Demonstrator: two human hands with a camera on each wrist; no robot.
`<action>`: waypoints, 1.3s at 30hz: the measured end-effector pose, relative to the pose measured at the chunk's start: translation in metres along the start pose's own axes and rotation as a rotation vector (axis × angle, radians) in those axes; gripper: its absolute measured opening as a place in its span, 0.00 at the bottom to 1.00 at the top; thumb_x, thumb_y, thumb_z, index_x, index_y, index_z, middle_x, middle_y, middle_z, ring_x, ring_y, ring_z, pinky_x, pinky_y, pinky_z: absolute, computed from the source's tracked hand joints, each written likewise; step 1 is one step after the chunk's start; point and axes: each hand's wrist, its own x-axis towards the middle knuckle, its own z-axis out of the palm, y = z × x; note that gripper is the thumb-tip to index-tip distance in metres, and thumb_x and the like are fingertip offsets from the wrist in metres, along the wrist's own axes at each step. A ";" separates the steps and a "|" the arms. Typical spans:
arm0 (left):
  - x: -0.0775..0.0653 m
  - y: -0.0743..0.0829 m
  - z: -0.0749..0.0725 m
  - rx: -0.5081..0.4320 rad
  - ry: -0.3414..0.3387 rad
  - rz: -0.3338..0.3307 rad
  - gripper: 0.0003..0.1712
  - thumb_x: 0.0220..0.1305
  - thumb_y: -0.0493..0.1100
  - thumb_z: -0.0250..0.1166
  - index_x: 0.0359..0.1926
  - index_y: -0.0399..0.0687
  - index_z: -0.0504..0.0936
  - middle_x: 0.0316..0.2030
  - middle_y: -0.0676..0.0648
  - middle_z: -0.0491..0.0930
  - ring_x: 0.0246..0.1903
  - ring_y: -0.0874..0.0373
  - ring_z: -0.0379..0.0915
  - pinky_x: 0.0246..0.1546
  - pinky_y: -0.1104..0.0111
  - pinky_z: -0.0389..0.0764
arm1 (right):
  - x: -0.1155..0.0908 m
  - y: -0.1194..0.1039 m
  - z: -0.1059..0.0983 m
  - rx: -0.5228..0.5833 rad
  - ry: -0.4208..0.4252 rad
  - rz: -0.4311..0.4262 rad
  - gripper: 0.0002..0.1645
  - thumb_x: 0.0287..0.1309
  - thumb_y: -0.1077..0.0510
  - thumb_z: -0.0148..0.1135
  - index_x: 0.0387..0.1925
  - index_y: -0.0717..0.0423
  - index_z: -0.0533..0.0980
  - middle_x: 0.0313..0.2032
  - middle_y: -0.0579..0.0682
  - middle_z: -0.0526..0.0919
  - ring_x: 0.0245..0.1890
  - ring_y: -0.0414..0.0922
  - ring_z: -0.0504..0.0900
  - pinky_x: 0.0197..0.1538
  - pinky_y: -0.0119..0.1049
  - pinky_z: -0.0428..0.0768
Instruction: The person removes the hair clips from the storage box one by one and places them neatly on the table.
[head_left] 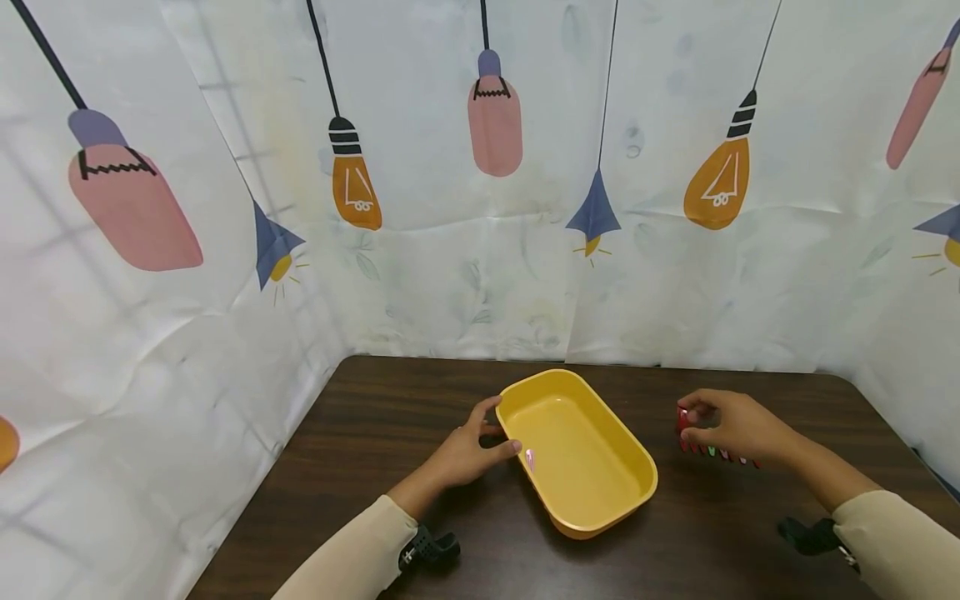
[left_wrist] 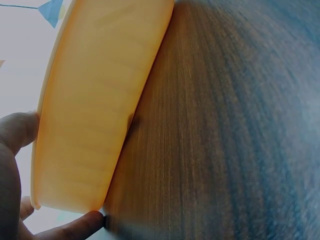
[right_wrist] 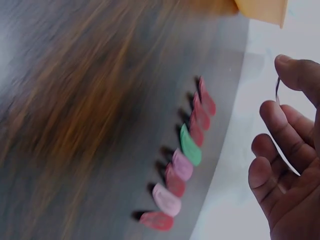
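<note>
A yellow plastic tray (head_left: 577,450) stands on the dark table. My left hand (head_left: 468,454) grips its left side, the thumb at the rim and the fingers around the far corner; the tray's outer wall (left_wrist: 100,110) fills much of the left wrist view. One pink snap hair clip (head_left: 530,460) lies inside the tray near the left wall. To the tray's right, my right hand (head_left: 731,423) pinches a red snap hair clip (head_left: 682,418) between thumb and forefinger, seen edge-on as a thin strip in the right wrist view. Below this hand lies a row of hair clips, including a green clip (right_wrist: 190,146).
Several red and pink clips (right_wrist: 166,200) make up the row beside the green one. A wood-grain table (head_left: 360,467) carries everything. Behind it and at its left hangs a white curtain (head_left: 442,275) printed with lamps. Dark wrist straps (head_left: 431,547) show below both sleeves.
</note>
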 end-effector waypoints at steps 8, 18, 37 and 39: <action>-0.001 0.001 0.000 -0.006 -0.003 -0.003 0.53 0.64 0.72 0.65 0.80 0.66 0.49 0.62 0.42 0.79 0.59 0.39 0.76 0.58 0.40 0.73 | -0.010 0.014 -0.005 -0.015 0.031 -0.005 0.34 0.59 0.42 0.74 0.61 0.55 0.78 0.45 0.47 0.83 0.37 0.46 0.82 0.35 0.45 0.81; -0.001 0.001 -0.001 -0.013 -0.001 0.001 0.53 0.64 0.71 0.65 0.80 0.66 0.50 0.62 0.42 0.79 0.60 0.39 0.75 0.58 0.40 0.73 | -0.022 0.026 -0.017 -0.049 0.070 0.004 0.34 0.60 0.42 0.74 0.62 0.56 0.78 0.43 0.43 0.83 0.45 0.49 0.81 0.36 0.42 0.75; -0.002 0.003 -0.001 -0.017 -0.006 0.010 0.52 0.65 0.69 0.65 0.80 0.65 0.50 0.62 0.41 0.79 0.59 0.37 0.76 0.58 0.38 0.72 | -0.041 0.059 -0.025 -0.075 0.115 0.013 0.34 0.58 0.44 0.76 0.59 0.60 0.79 0.43 0.46 0.85 0.47 0.59 0.83 0.43 0.58 0.79; -0.002 0.004 -0.001 -0.018 -0.006 0.010 0.51 0.65 0.69 0.65 0.80 0.64 0.50 0.62 0.41 0.79 0.59 0.37 0.76 0.58 0.38 0.72 | -0.043 0.061 -0.025 -0.072 0.112 0.024 0.34 0.59 0.44 0.76 0.59 0.60 0.79 0.44 0.47 0.85 0.48 0.60 0.82 0.45 0.61 0.78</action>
